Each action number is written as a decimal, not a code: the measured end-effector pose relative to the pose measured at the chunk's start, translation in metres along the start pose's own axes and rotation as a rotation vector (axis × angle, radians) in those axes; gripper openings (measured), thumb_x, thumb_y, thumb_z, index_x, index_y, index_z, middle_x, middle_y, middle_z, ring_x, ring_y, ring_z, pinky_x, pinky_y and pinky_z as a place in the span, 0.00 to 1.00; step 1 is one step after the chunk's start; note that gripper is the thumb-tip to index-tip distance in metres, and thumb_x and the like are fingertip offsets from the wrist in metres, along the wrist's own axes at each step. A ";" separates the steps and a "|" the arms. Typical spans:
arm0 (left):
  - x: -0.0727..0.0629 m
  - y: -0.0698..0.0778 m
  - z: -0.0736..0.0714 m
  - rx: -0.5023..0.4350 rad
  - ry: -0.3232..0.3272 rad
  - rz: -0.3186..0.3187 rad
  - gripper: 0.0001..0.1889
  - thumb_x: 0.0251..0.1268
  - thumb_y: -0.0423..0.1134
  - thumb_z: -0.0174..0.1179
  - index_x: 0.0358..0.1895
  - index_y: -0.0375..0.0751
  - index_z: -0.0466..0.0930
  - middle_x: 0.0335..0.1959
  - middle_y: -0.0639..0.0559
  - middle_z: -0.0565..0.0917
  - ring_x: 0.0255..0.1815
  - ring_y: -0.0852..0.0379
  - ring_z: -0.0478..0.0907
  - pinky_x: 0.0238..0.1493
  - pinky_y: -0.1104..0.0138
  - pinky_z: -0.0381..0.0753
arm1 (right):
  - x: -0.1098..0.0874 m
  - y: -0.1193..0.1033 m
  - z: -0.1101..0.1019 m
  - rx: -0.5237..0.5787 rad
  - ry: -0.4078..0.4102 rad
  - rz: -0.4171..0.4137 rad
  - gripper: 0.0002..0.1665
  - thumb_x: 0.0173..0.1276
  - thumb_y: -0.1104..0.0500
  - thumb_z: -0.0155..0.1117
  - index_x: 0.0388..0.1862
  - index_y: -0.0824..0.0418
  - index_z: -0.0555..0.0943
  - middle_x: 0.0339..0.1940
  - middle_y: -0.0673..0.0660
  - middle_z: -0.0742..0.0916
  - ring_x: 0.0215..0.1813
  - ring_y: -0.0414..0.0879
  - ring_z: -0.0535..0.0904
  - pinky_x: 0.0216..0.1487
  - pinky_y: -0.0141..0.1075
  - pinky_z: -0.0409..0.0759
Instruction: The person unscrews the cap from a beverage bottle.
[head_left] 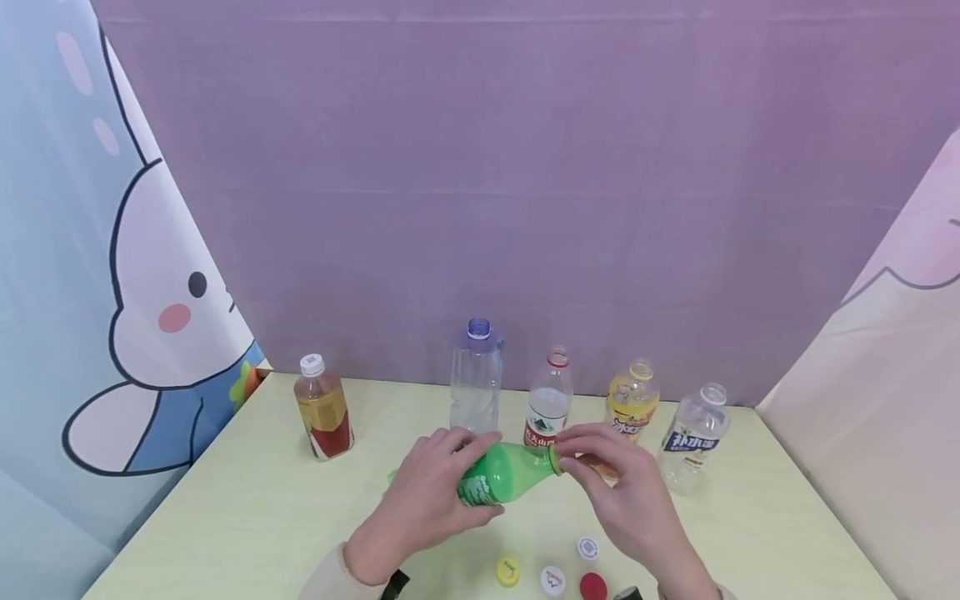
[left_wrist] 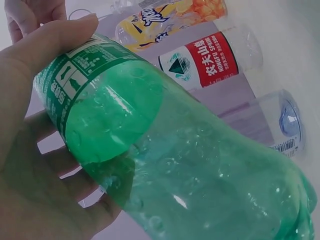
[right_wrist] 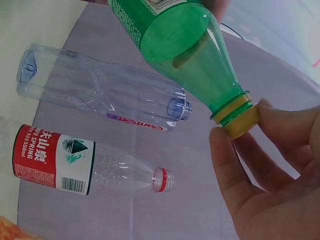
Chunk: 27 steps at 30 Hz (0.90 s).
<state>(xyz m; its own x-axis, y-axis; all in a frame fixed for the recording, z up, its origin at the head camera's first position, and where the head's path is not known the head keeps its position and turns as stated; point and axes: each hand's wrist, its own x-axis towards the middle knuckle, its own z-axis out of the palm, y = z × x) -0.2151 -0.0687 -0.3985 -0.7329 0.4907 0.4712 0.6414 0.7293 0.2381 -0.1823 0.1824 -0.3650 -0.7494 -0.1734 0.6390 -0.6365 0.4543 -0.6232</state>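
A green plastic bottle (head_left: pixel 517 473) lies tilted in the air above the table, its neck toward the right. My left hand (head_left: pixel 429 492) grips it round its labelled middle, thumb on top. With thumb and fingertips, my right hand (head_left: pixel 626 493) pinches the yellow cap (right_wrist: pixel 243 124) at the bottle's mouth. Green thread shows between that cap and a yellow ring (right_wrist: pixel 232 106) on the neck. The left wrist view shows the bottle's clear green lower body up close; no liquid is evident there.
Behind stand a tall bluish bottle (head_left: pixel 476 379), a red-labelled water bottle (head_left: pixel 550 400), a yellow-labelled bottle (head_left: pixel 633 400) and a blue-labelled bottle (head_left: pixel 692 442), all uncapped. A white-capped bottle (head_left: pixel 324 412) is at left. Near the front lie yellow (head_left: pixel 507 572), red (head_left: pixel 593 586) and white caps (head_left: pixel 552 581).
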 end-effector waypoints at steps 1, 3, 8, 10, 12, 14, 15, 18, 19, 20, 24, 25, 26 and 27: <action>0.000 0.000 0.000 0.001 0.001 0.000 0.41 0.46 0.57 0.79 0.67 0.53 0.77 0.51 0.54 0.81 0.48 0.57 0.75 0.47 0.58 0.78 | 0.000 0.000 0.000 0.005 0.002 0.004 0.20 0.59 0.76 0.72 0.44 0.55 0.87 0.47 0.48 0.87 0.47 0.41 0.85 0.47 0.33 0.85; 0.000 0.000 0.000 0.000 0.004 -0.002 0.41 0.46 0.57 0.79 0.67 0.52 0.78 0.51 0.54 0.81 0.48 0.57 0.75 0.47 0.58 0.78 | 0.001 -0.001 0.000 0.020 0.002 0.006 0.21 0.58 0.76 0.72 0.48 0.58 0.86 0.48 0.48 0.87 0.48 0.41 0.85 0.50 0.33 0.84; 0.000 0.000 -0.003 -0.001 0.020 -0.007 0.41 0.45 0.56 0.80 0.67 0.51 0.78 0.50 0.53 0.81 0.47 0.56 0.75 0.46 0.57 0.78 | 0.001 -0.002 0.000 0.027 -0.008 0.015 0.23 0.60 0.74 0.72 0.53 0.59 0.86 0.49 0.48 0.86 0.47 0.41 0.85 0.48 0.34 0.85; 0.000 0.000 -0.004 0.004 0.024 -0.008 0.41 0.44 0.56 0.81 0.67 0.51 0.78 0.50 0.53 0.81 0.47 0.57 0.75 0.46 0.57 0.78 | 0.000 -0.002 -0.001 0.011 -0.018 0.008 0.24 0.60 0.74 0.72 0.53 0.57 0.86 0.50 0.48 0.86 0.47 0.41 0.84 0.45 0.34 0.86; 0.000 0.000 -0.005 0.005 0.024 -0.007 0.42 0.44 0.56 0.81 0.67 0.51 0.78 0.50 0.53 0.81 0.47 0.57 0.75 0.46 0.58 0.78 | 0.000 -0.002 -0.001 0.001 -0.027 0.003 0.24 0.59 0.74 0.73 0.53 0.56 0.87 0.51 0.48 0.87 0.48 0.40 0.83 0.43 0.34 0.86; 0.000 0.000 -0.004 0.005 0.022 -0.006 0.41 0.45 0.56 0.81 0.67 0.51 0.78 0.50 0.53 0.81 0.47 0.57 0.75 0.46 0.58 0.78 | 0.000 -0.002 -0.001 -0.007 -0.025 -0.009 0.23 0.59 0.74 0.73 0.51 0.55 0.87 0.51 0.48 0.87 0.49 0.40 0.83 0.43 0.33 0.85; 0.000 0.000 -0.004 0.004 0.021 -0.005 0.41 0.45 0.56 0.81 0.67 0.51 0.78 0.50 0.53 0.81 0.47 0.57 0.75 0.46 0.58 0.78 | 0.000 -0.002 -0.001 -0.007 -0.021 -0.016 0.21 0.60 0.73 0.74 0.49 0.55 0.88 0.51 0.48 0.87 0.51 0.40 0.83 0.45 0.32 0.85; 0.000 0.000 -0.003 0.006 0.018 0.000 0.41 0.45 0.56 0.80 0.67 0.52 0.78 0.50 0.54 0.81 0.48 0.57 0.75 0.47 0.58 0.78 | 0.000 -0.002 0.000 0.007 -0.001 -0.028 0.17 0.60 0.72 0.74 0.45 0.54 0.89 0.49 0.48 0.88 0.52 0.40 0.83 0.48 0.30 0.83; 0.000 0.000 -0.003 0.007 0.019 0.003 0.41 0.45 0.57 0.80 0.67 0.52 0.78 0.50 0.54 0.81 0.48 0.57 0.75 0.47 0.58 0.78 | 0.000 -0.002 0.000 0.010 0.008 -0.027 0.17 0.60 0.72 0.73 0.43 0.54 0.90 0.49 0.48 0.88 0.51 0.40 0.84 0.48 0.29 0.83; 0.000 0.000 -0.002 0.007 0.019 0.006 0.41 0.45 0.57 0.80 0.67 0.51 0.78 0.50 0.54 0.81 0.48 0.57 0.75 0.47 0.58 0.78 | 0.000 -0.002 0.000 0.017 0.013 -0.025 0.18 0.60 0.73 0.73 0.44 0.54 0.89 0.48 0.48 0.88 0.50 0.40 0.84 0.49 0.30 0.83; -0.001 0.001 -0.001 -0.005 0.025 0.006 0.41 0.45 0.56 0.80 0.67 0.50 0.78 0.50 0.54 0.81 0.48 0.57 0.75 0.47 0.58 0.78 | 0.000 -0.003 0.000 0.024 0.021 -0.001 0.23 0.59 0.75 0.73 0.49 0.55 0.87 0.51 0.48 0.87 0.49 0.40 0.84 0.51 0.33 0.84; -0.001 0.001 -0.001 -0.008 0.026 0.005 0.41 0.45 0.56 0.80 0.67 0.50 0.78 0.50 0.54 0.81 0.48 0.57 0.75 0.47 0.58 0.78 | 0.000 -0.003 0.000 0.015 0.019 0.007 0.24 0.58 0.74 0.74 0.50 0.54 0.87 0.51 0.47 0.87 0.49 0.40 0.84 0.51 0.33 0.84; -0.001 0.001 -0.001 -0.010 0.026 0.003 0.41 0.45 0.56 0.80 0.67 0.49 0.78 0.50 0.54 0.81 0.48 0.57 0.75 0.47 0.58 0.78 | 0.000 -0.003 0.000 0.000 0.015 0.005 0.24 0.58 0.74 0.74 0.51 0.55 0.86 0.52 0.47 0.86 0.49 0.40 0.84 0.51 0.34 0.84; -0.001 0.001 -0.001 -0.010 0.027 0.002 0.41 0.45 0.56 0.80 0.67 0.49 0.78 0.50 0.54 0.81 0.48 0.57 0.75 0.47 0.58 0.78 | 0.000 -0.003 0.000 -0.013 0.011 0.010 0.24 0.58 0.74 0.74 0.51 0.54 0.86 0.52 0.46 0.86 0.49 0.40 0.84 0.51 0.35 0.84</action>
<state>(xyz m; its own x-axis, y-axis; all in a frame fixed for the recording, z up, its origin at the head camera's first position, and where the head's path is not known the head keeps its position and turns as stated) -0.2135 -0.0690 -0.3977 -0.7255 0.4788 0.4944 0.6451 0.7234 0.2460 -0.1804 0.1812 -0.3632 -0.7537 -0.1592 0.6376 -0.6264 0.4675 -0.6238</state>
